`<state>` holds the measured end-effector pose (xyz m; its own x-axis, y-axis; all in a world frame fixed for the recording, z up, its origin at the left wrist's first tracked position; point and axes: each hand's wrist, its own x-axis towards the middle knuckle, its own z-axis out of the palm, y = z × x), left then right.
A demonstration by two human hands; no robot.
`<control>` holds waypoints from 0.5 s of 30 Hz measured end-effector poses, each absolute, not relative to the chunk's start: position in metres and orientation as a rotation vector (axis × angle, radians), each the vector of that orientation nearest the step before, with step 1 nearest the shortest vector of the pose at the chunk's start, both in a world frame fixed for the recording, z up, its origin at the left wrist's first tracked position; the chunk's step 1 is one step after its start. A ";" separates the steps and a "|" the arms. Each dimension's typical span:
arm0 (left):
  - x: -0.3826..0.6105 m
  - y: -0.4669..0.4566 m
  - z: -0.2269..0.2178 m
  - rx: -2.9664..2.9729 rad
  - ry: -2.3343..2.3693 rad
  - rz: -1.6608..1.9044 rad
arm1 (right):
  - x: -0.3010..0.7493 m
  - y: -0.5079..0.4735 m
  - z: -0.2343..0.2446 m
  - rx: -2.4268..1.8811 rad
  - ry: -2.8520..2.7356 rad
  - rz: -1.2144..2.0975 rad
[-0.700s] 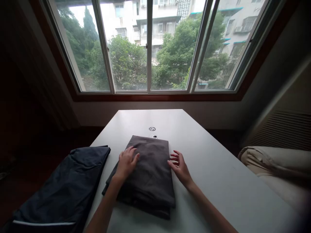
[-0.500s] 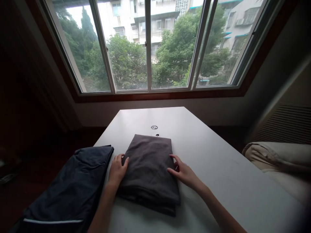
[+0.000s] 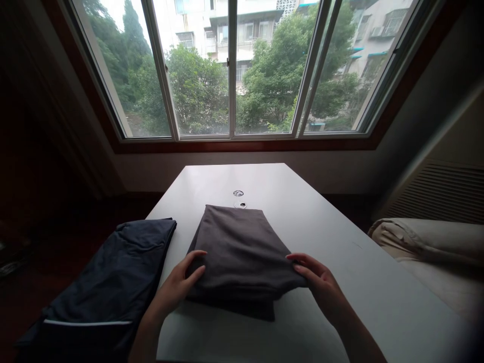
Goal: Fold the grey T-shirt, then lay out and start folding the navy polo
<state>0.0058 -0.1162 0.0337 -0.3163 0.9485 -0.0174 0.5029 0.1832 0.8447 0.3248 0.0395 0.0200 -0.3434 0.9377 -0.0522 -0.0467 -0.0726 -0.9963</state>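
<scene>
A folded dark grey cloth lies in the middle of the white table. My left hand grips its near left corner, thumb on top and fingers underneath. My right hand holds the near right corner the same way. The near edge of the top layer is lifted a little off the layer below.
A folded dark navy garment with a white stripe hangs over the table's left edge. Two round cable holes sit beyond the grey cloth. A beige cushion lies at the right. A wide window fills the far wall.
Both hands slid from the cloth's sides down to its near corners and closed on them. The cloth's near edge has risen slightly.
</scene>
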 end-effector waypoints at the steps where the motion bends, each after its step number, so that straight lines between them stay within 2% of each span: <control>1: 0.011 -0.121 0.047 1.372 1.794 1.014 | 0.334 0.041 0.026 -1.035 -1.324 1.539; 5: 0.023 -0.135 0.100 1.398 1.544 0.953 | 0.365 0.049 0.061 -1.082 -1.276 1.496; 8: 0.010 -0.116 0.133 1.415 1.520 1.123 | 0.361 0.073 0.096 -1.030 -1.450 1.422; 12: -0.029 -0.032 0.169 1.429 1.432 1.533 | 0.313 0.138 0.145 -0.779 -1.570 1.383; 15: -0.056 0.043 0.186 1.514 1.376 1.652 | 0.267 0.190 0.169 -0.563 -1.572 1.447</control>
